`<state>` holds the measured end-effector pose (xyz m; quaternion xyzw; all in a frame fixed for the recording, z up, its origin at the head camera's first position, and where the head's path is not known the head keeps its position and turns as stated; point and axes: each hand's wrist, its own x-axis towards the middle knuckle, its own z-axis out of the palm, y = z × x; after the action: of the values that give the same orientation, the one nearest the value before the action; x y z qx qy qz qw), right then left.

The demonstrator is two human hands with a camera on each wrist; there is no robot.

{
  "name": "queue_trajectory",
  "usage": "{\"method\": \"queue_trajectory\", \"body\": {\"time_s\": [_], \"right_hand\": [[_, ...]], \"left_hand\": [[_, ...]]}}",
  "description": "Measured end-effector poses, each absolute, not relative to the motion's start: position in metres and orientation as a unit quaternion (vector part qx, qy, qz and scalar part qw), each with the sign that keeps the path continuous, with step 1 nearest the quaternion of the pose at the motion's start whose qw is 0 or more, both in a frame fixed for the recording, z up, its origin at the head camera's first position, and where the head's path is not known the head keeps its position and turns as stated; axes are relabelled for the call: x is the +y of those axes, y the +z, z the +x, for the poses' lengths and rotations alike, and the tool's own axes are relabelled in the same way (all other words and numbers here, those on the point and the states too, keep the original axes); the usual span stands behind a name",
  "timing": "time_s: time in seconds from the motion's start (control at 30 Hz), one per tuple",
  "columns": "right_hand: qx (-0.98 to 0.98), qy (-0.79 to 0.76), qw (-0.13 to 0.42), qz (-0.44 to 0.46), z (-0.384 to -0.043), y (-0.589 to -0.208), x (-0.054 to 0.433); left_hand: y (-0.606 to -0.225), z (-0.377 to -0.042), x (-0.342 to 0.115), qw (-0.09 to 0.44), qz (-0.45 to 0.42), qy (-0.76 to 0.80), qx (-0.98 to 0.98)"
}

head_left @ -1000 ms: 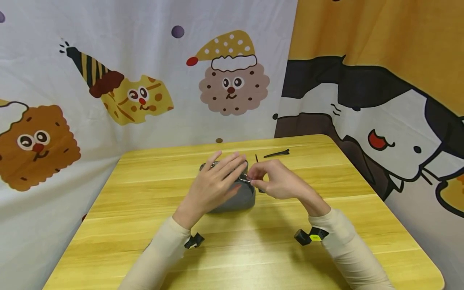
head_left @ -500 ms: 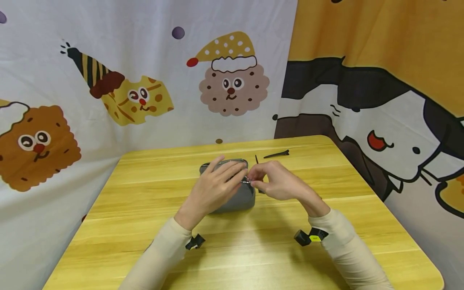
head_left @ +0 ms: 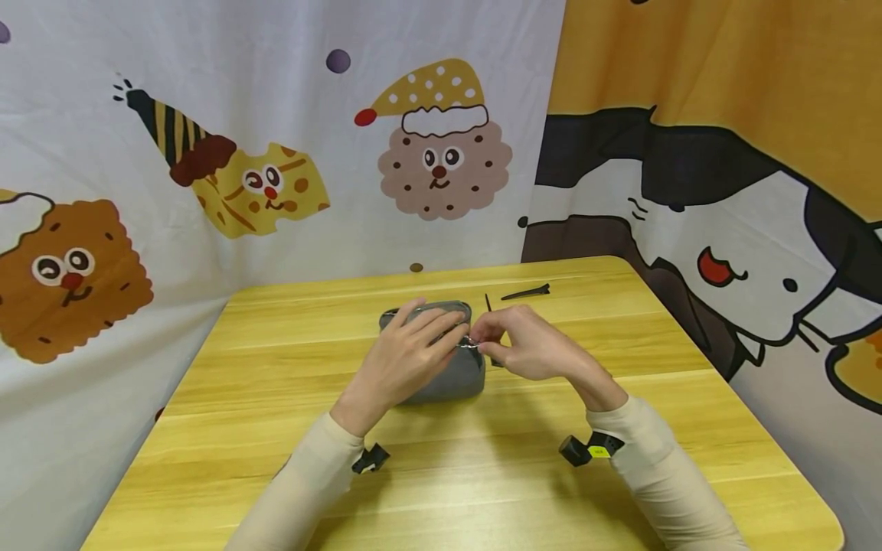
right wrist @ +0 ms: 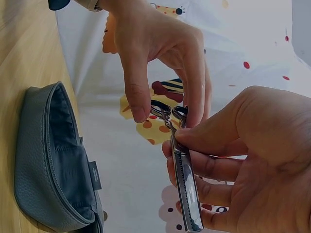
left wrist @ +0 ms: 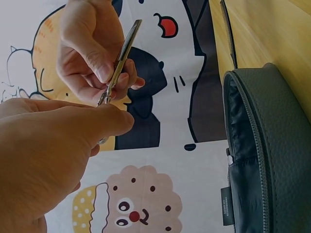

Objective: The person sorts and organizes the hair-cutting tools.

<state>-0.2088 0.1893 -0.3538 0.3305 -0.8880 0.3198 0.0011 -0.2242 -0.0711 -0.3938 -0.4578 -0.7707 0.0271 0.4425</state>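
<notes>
Though open, pouch beneath left hand.

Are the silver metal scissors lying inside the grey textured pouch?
No, the right wrist view shows the left hand and right hand holding the silver metal scissors outside the grey textured pouch.

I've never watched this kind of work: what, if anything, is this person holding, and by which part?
Thinning scissors: the right hand pinches them near the base of the blades, while the left hand holds the handle rings.
</notes>
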Motion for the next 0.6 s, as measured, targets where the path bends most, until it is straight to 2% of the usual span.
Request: {"method": "queue_trajectory", "body": {"time_s": [0.27,0.6], "right_hand": [[-0.888,0.320,-0.004,0.330,-0.2089,-0.3542,0.1891],[-0.886,0.327,-0.003,0.329,-0.2113,-0.3553,0.1886]], "left_hand": [[-0.3899,-0.2210,-0.0727,0.427,-0.467,0.028,-0.773],[-0.3890,-0.2229,-0.0737,0.437,-0.482,0.011,-0.759]]}}
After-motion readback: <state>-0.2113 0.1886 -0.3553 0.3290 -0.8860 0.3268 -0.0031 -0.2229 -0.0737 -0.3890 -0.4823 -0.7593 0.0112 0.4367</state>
